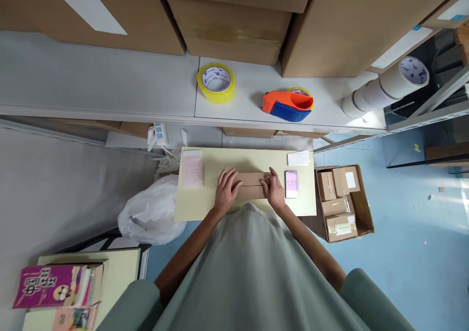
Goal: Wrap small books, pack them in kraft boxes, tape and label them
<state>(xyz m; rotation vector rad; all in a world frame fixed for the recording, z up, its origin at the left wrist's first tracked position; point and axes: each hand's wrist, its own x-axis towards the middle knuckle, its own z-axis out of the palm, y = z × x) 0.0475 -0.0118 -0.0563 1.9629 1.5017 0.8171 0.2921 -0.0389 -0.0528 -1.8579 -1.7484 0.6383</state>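
From the head view, I see both bare hands on a small brown box (pixel 252 178) lying on the pale table (pixel 244 209), close to the person's body, a seam running lengthwise along its top. The left hand (pixel 226 190) has its fingers bent over the box's left end, thumb on the cardboard; the right hand (pixel 274 189) does the same at the right end, so the box is held between the two. Just beside the right hand lies a phone (pixel 291 184) with a pinkish screen, and beyond it, some white slips (pixel 298 158). A pink sheet (pixel 192 168) lies on the table's left part. On the shelf (pixel 146 86) above the table sit a yellow tape roll (pixel 217 91) and, to its right, an orange and blue tape dispenser (pixel 287 106); white rolls (pixel 384 89) stand near the shelf's right end, and big cartons (pixel 227 33) line the back. On the blue floor right of the table, an open carton (pixel 365 218) holds several small taped parcels (pixel 334 206). A white plastic bag (pixel 152 211) bulges at the table's left, and a purple book (pixel 47 286) lies on another surface at lower left.
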